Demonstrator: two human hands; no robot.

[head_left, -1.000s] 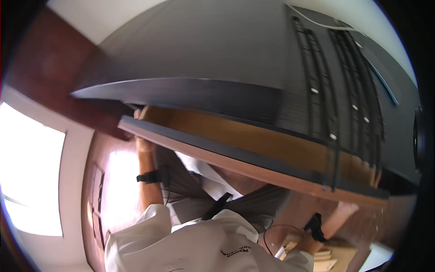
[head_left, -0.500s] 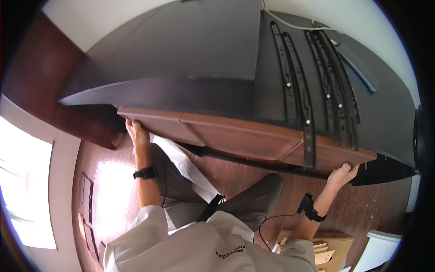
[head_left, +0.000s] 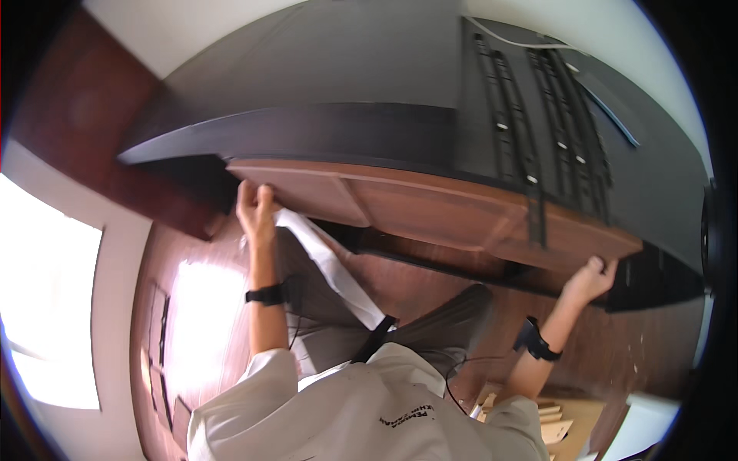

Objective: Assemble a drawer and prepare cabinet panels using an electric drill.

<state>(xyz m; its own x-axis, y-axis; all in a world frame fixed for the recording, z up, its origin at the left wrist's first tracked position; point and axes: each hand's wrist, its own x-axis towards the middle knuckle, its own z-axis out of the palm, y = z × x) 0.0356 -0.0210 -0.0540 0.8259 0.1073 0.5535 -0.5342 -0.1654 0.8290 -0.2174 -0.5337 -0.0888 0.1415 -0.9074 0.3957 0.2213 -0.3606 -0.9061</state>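
A long brown wooden drawer front (head_left: 419,211), divided into three sections, spans the front of a black cabinet just below its top (head_left: 338,65). My left hand (head_left: 257,209) holds its lower edge near the left end, thumb and fingers bent at the wood. At the opposite end, my right hand (head_left: 590,283) is closed around the lower right corner. The drawer front is tilted, and a dark opening shows beneath it. Whatever lies behind it is hidden. Several black metal drawer slides (head_left: 503,115) lie on the cabinet top, one overhanging the front edge.
A thin blue-edged tool (head_left: 615,121) and a white cable (head_left: 523,44) lie on the cabinet top. White sheeting (head_left: 327,257) is by my legs. Dark red furniture (head_left: 84,100) stands left. Behind my right arm are a cardboard box (head_left: 584,422) with wooden pieces and a white container (head_left: 642,422).
The drawer front's lower edge has swung upward and outward with both hands on it, so more of the opening beneath shows. The whole view has shifted slightly.
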